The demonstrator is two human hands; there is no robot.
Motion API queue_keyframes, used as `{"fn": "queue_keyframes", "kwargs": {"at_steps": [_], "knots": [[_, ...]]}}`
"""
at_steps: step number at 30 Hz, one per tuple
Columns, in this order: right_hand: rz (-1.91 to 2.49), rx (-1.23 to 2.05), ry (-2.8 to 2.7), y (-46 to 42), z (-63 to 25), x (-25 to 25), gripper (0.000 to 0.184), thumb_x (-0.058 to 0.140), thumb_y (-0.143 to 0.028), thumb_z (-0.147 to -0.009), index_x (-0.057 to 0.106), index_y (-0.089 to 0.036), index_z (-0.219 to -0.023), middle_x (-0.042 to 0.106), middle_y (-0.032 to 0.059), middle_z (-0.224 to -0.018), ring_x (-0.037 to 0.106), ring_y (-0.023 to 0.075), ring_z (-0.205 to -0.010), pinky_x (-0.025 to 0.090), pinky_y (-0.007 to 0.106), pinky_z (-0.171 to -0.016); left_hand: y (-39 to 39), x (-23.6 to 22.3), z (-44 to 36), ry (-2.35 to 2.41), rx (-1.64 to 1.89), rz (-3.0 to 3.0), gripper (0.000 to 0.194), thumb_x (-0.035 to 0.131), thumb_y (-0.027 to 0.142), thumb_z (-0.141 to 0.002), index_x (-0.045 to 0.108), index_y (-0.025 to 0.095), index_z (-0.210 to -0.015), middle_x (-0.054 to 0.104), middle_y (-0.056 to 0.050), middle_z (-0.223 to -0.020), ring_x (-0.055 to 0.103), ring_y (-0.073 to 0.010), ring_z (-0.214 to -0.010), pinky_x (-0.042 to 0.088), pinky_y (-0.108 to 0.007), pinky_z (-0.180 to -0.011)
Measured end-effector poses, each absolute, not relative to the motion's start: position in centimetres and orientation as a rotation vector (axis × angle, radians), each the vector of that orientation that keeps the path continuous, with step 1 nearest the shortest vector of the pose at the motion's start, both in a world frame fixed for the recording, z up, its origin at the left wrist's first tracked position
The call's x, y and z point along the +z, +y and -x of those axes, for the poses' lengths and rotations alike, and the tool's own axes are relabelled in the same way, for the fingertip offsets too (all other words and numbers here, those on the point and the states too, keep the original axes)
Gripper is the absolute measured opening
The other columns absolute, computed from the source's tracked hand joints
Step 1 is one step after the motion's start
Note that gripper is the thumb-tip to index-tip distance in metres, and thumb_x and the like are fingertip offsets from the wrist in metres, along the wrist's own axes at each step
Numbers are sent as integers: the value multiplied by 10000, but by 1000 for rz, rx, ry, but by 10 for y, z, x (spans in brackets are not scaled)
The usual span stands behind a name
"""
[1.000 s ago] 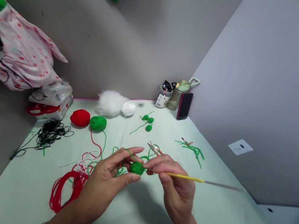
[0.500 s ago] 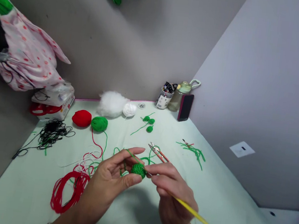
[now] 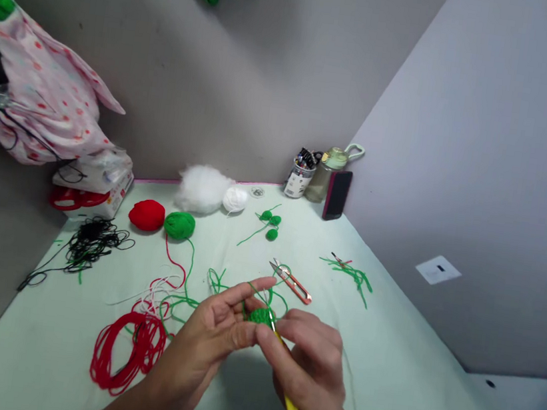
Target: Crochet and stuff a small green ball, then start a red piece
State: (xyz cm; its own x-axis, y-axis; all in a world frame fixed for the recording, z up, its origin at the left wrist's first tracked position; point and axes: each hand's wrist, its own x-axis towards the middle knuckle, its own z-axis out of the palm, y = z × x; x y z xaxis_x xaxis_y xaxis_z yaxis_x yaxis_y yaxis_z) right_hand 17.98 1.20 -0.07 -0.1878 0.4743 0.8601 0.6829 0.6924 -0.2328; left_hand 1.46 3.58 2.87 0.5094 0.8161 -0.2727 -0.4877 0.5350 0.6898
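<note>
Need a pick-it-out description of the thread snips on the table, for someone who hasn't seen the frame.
Start at the pale green table and find the person's hands near its front. Just beyond the right hand lie the thread snips, flat amid loose green yarn. They are the only metal-bladed tool with an orange-red handle; everything around them is yarn.
</note>
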Motion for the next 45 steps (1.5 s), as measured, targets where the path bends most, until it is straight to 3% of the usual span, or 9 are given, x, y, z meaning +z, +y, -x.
{"fn": "queue_keyframes", "kwargs": {"at_steps": [6,12,20,23,27,30,36,40,45], "knots": [[739,232,-1577,18,-175,6,308,572,-114,-1019,739,-248,-1239,764,85,-1075,738,211,-920,634,350,-720,45,30,-5,570,773,-538,625,920,377,-711,743,259,-1299,638,-27,-972,532,-163,-896,400,-317,-900],[787,510,-1409,20,-180,13,213,597,-153,-1013,775,-247,-1083,772,47,-859,707,209,-810,580,373,-734,52,29,3,629,805,-692,533,854,342,-782,745,239,-1293,690,-40,-971,565,-178,-926,382,-320,-912],[755,1152,-953,33,-178,17,183,684,-317,-980,772,-213,-858,687,6,-743,584,92,-515,465,235,-503,52,27,0,668,853,-784,419,825,336,-813,784,253,-1222,703,-28,-921,599,-182,-906,428,-336,-907],[757,1062,-1064,30,-171,14,150,668,-302,-997,788,-249,-925,692,6,-780,608,110,-591,491,247,-558,49,21,-5,667,878,-811,427,826,349,-833,767,294,-1252,728,-32,-991,632,-202,-991,434,-346,-965],[852,614,-1320,26,-166,12,181,644,-202,-1005,810,-270,-1028,750,42,-905,670,182,-855,532,315,-746,45,16,-11,673,889,-801,448,851,349,-822,760,336,-1260,732,-28,-1029,638,-210,-1067,446,-344,-1009],[861,586,-1348,27,-167,11,194,638,-200,-1010,804,-293,-1048,781,30,-947,684,191,-917,519,343,-841,46,17,-11,708,894,-812,458,888,333,-777,780,345,-1222,705,-18,-1012,619,-203,-1067,458,-322,-988],[812,953,-1136,33,-171,5,151,652,-268,-1010,801,-290,-1005,788,19,-935,684,161,-805,552,289,-717,49,20,-8,706,909,-739,589,924,277,-722,748,335,-1281,655,-17,-1004,626,-198,-1024,468,-346,-1006],[814,1029,-1147,33,-172,5,143,668,-310,-997,805,-271,-994,773,29,-921,666,154,-729,556,286,-664,50,23,-7,685,911,-708,661,926,259,-723,707,331,-1342,672,-12,-994,655,-200,-994,468,-367,-1011],[870,950,-1169,34,-172,8,120,687,-289,-982,802,-265,-1005,776,35,-931,685,169,-781,573,300,-709,54,28,-3,716,878,-763,468,826,361,-847,743,259,-1296,750,-49,-1006,643,-226,-1047,429,-360,-1023]]}}
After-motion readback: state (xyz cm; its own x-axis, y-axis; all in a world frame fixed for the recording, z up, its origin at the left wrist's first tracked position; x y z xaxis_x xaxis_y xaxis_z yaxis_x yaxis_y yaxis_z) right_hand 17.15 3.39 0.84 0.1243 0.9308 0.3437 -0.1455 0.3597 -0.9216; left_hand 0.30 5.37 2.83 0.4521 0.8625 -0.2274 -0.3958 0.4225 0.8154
